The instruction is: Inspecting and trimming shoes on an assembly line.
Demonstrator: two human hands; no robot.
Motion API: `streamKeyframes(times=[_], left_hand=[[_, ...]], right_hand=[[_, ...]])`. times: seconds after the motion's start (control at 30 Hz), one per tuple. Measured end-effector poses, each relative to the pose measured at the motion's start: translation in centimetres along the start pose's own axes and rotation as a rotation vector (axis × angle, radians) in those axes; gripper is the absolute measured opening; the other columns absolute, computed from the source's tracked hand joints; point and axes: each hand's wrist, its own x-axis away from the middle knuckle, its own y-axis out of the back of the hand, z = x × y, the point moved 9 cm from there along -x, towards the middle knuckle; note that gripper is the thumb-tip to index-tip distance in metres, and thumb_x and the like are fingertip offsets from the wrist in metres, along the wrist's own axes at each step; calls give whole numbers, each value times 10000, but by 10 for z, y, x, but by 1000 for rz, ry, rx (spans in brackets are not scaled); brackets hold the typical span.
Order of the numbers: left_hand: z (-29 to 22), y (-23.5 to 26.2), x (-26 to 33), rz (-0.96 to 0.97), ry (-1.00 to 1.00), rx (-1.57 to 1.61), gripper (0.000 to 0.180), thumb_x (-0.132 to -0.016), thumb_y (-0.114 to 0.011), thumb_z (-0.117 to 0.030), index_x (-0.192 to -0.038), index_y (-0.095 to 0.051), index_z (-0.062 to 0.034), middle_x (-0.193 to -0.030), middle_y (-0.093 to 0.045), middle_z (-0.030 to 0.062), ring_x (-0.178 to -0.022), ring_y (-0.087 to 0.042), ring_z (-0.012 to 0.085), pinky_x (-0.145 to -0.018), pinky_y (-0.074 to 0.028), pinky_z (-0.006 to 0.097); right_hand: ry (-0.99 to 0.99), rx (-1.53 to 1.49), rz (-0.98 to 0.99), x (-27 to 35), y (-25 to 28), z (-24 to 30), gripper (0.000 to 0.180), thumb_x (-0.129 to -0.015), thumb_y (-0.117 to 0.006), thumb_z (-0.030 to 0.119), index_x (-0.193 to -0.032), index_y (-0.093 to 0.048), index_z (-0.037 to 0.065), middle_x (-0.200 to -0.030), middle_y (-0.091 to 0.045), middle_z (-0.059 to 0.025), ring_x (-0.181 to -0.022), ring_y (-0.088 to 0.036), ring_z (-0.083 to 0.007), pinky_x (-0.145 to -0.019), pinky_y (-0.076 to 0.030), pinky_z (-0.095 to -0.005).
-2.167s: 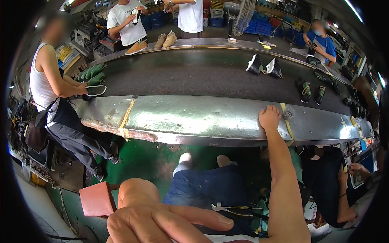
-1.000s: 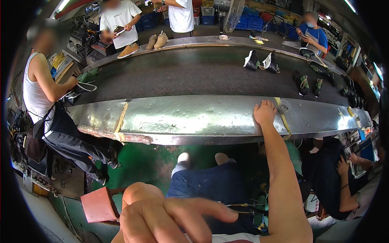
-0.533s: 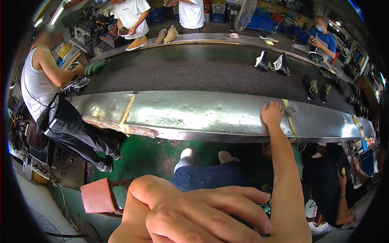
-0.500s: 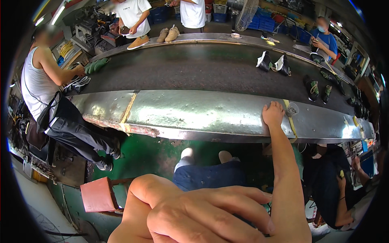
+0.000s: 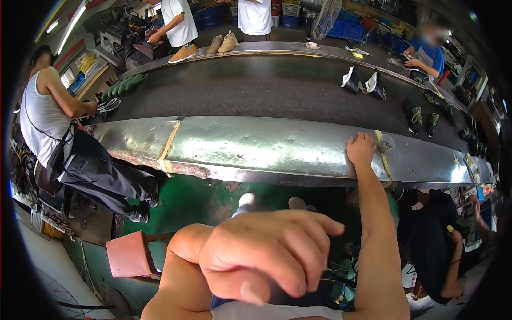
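My right hand [image 5: 361, 149] lies palm down on the silver metal edge [image 5: 256, 144] of a long dark conveyor belt [image 5: 229, 88]. Its fingers are flat and hold nothing. Just right of it are a yellow strip [image 5: 385, 162] and a small clear cup [image 5: 386, 143] with tiny bits inside. My left hand [image 5: 266, 250] is raised close to the camera, above my lap. Its fingers are loosely bent and apart, the thumb points down, and nothing shows in them. The palm side is hidden.
Black-and-white shoes [image 5: 351, 80] and dark green shoes [image 5: 412, 116] stand on the belt at right; tan shoes [image 5: 228, 42] sit on the far ledge. A person in a grey tank top [image 5: 45, 106] stands at left. A reddish stool [image 5: 129, 255] is at lower left.
My left hand has lifted and turned, its fingers bending downward and its thumb coming into view. The right hand stays on the metal edge. The person at left has shifted slightly left.
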Motion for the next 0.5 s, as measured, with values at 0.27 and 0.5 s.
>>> streamKeyframes(times=[0.27, 0.5], left_hand=[[24, 29, 16, -56, 143, -330, 294, -1000, -589, -293, -969, -650, -7, -961, -683, 150, -919, -649, 297, -984, -471, 526], [132, 213, 124, -200, 686, -1511, 390, -909, -688, -226, -1219, -604, -4, -1345, -540, 241, -1283, -480, 409, -1067, -414, 472]], right_hand=[[-2, -5, 19, 0, 2, 2, 478, -909, -541, 344, -1226, -616, -4, -1357, -567, -160, -1318, -456, -336, -1096, -320, -516], [-23, -4, 63, 0, 0, 1, 492, -916, -535, 348, -1253, -604, -3, -1382, -551, -162, -1348, -431, -335, -1107, -311, -517]])
